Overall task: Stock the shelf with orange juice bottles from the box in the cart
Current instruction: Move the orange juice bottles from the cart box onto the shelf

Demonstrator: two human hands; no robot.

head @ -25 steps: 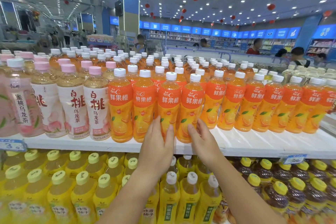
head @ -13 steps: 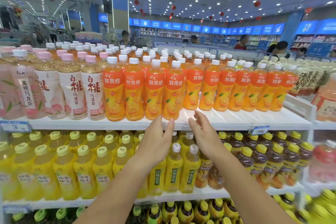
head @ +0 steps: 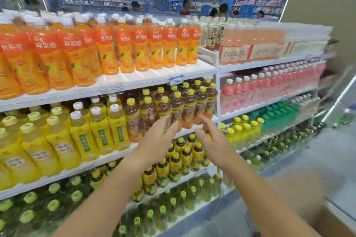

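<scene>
Now clear of the orange juice bottles [head: 125, 50], left standing upright in rows on the top shelf [head: 154, 80]. Touched at the front row a second ago; no longer. Lowered well below the top shelf, with the left hand [head: 156, 140] and the right hand [head: 213, 144] both empty, fingers straight and loosely spread, palms facing each other, near but apart. Swung rightward along the top shelf as well, judging by the view, which is strongly blurred. Means one placement finished and, probably, a turn back toward the cart for more. Low and far right of the top shelf, a brown blur [head: 292, 194], perhaps the box; cannot tell for sure. Bare white strip showing at the front of the top shelf, so room for further bottles.
</scene>
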